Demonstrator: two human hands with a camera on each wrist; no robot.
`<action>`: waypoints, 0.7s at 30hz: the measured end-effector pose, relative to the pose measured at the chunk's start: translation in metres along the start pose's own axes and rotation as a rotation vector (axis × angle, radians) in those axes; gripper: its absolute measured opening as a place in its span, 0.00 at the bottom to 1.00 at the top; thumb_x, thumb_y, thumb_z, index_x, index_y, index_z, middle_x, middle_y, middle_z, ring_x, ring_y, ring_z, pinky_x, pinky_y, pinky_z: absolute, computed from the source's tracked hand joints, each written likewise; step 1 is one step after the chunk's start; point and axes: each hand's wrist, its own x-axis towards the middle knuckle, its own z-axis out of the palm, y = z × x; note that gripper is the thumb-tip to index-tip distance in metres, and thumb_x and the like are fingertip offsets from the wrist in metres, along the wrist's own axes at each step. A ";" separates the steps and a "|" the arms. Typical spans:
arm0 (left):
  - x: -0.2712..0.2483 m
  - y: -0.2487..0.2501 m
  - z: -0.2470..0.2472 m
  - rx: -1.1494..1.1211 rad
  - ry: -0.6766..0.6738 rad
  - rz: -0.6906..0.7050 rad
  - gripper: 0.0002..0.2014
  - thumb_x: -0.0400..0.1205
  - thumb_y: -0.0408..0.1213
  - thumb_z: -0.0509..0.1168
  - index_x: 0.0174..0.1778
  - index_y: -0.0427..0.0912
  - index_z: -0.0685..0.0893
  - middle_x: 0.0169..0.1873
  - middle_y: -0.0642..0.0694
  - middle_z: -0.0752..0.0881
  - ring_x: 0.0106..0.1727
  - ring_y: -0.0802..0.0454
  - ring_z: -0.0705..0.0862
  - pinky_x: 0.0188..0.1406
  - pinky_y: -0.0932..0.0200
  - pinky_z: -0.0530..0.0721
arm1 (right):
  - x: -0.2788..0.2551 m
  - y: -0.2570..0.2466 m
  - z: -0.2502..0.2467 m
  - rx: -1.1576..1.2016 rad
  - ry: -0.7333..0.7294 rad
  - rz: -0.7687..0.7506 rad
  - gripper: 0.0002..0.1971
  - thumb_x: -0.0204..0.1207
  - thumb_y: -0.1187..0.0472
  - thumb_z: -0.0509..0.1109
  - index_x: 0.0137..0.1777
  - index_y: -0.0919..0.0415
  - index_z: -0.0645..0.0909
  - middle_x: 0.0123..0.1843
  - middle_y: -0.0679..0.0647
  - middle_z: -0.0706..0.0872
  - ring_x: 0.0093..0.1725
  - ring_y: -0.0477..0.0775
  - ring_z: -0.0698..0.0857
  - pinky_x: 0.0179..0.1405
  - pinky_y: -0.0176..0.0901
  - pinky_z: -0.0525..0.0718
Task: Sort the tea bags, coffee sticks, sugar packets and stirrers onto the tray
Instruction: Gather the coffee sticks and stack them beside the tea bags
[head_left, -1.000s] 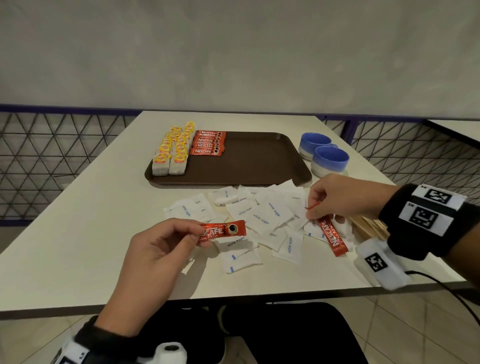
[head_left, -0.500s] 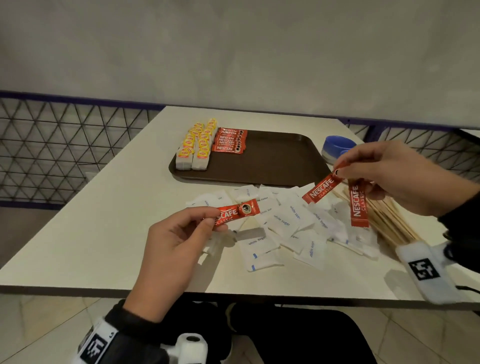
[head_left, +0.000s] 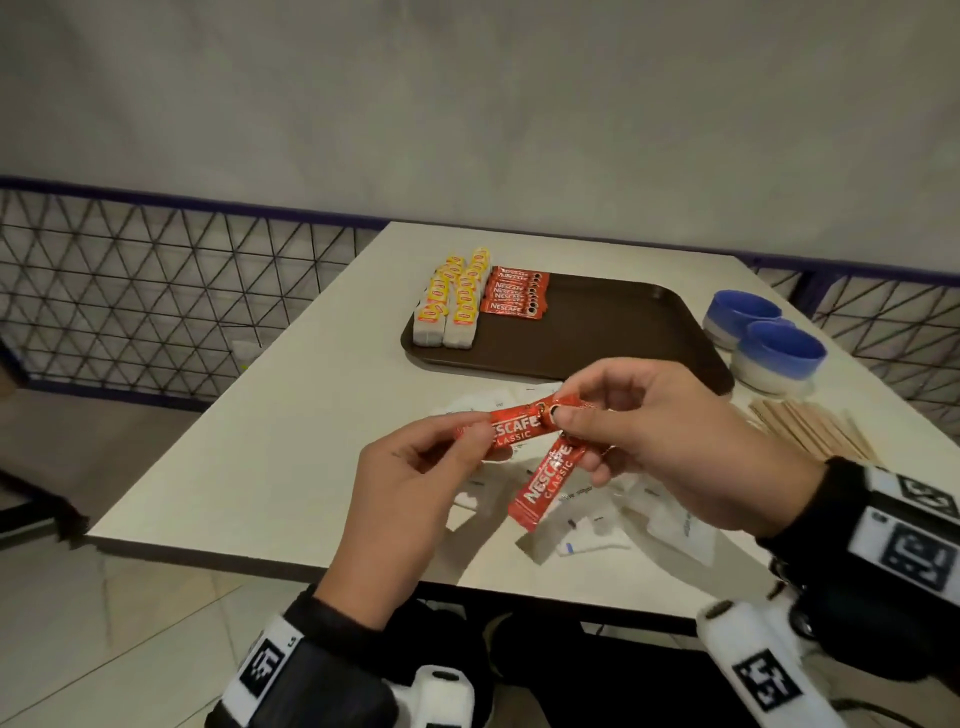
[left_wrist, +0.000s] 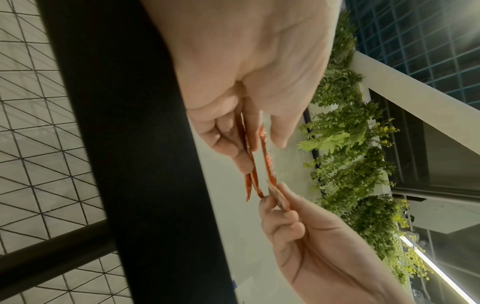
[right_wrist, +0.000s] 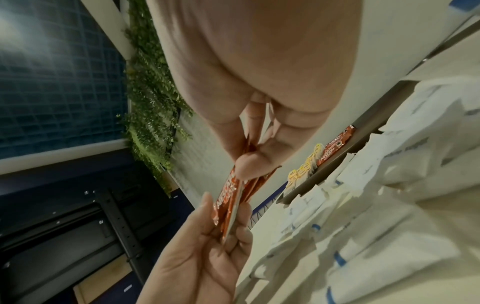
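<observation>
Since the earlier frames, both hands have been brought together above the table's near edge, and the coffee sticks once held apart now meet. One red coffee stick (head_left: 511, 429) is pinched at its left end by the left hand (head_left: 410, 499), thumb and fingers curled on it; its other end is pinched by the right hand (head_left: 670, 447), from which a second stick (head_left: 548, 486) hangs slantwise — a third is suggested edge-on in the left wrist view, though the count cannot be told. Tea bags (head_left: 451, 300) and further coffee sticks (head_left: 515, 297) are already ranked at the left end of the tray (head_left: 613, 332). Sugar packets (head_left: 670, 514) are left scattered on the table (head_left: 270, 426), and the stirrers (head_left: 810, 428) lie at the right beside two blue bowls (head_left: 763, 340). The handover is judged the weak point: the hanging stick is held at one end only, so a regrip could let it drop among the packets — or off the table's edge.
</observation>
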 end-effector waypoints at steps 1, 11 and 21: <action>0.001 -0.002 -0.001 0.003 0.011 0.008 0.08 0.80 0.37 0.72 0.52 0.45 0.94 0.45 0.48 0.95 0.48 0.52 0.93 0.51 0.52 0.90 | 0.001 0.001 0.003 -0.013 0.010 -0.009 0.07 0.78 0.64 0.77 0.55 0.63 0.89 0.41 0.60 0.93 0.34 0.53 0.88 0.32 0.42 0.91; 0.004 -0.009 -0.007 -0.008 -0.001 0.016 0.09 0.84 0.32 0.70 0.53 0.47 0.94 0.49 0.52 0.94 0.54 0.55 0.92 0.52 0.59 0.90 | 0.003 0.009 0.005 0.021 0.075 -0.065 0.08 0.71 0.66 0.80 0.49 0.61 0.92 0.45 0.59 0.93 0.38 0.58 0.93 0.39 0.47 0.94; 0.005 -0.010 -0.007 -0.022 -0.020 -0.011 0.13 0.78 0.26 0.76 0.54 0.45 0.93 0.51 0.50 0.94 0.55 0.52 0.92 0.56 0.49 0.92 | 0.003 0.009 0.016 -0.157 0.114 -0.117 0.09 0.72 0.62 0.81 0.49 0.59 0.85 0.46 0.57 0.92 0.39 0.58 0.94 0.40 0.53 0.94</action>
